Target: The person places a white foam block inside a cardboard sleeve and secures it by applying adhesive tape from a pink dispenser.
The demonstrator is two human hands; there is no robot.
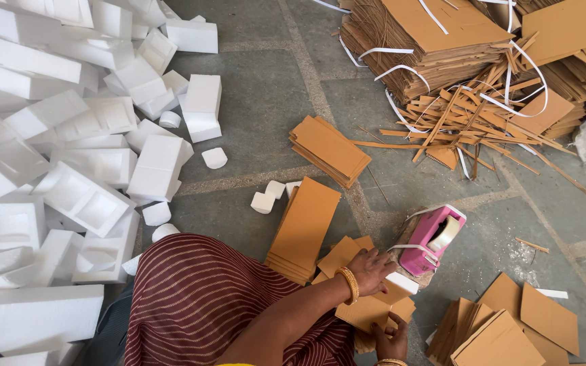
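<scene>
Wrapping looks underway: right hand (pixel 389 339) pinches the near edge of a cardboard piece (pixel 369 310) folded around a white foam block (pixel 401 282) on the floor; left hand (pixel 370 269), fingers spread, presses it flat. Next probably needs tape (pink dispenser (pixel 433 238) just beyond).

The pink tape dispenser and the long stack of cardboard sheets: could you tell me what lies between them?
In the head view, the person's left hand rests on loose cardboard pieces between the pink tape dispenser and the long cardboard stack.

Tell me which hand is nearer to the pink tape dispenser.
The left hand is nearer, just left of the pink tape dispenser. The right hand is lower, holding the small cardboard box.
</scene>
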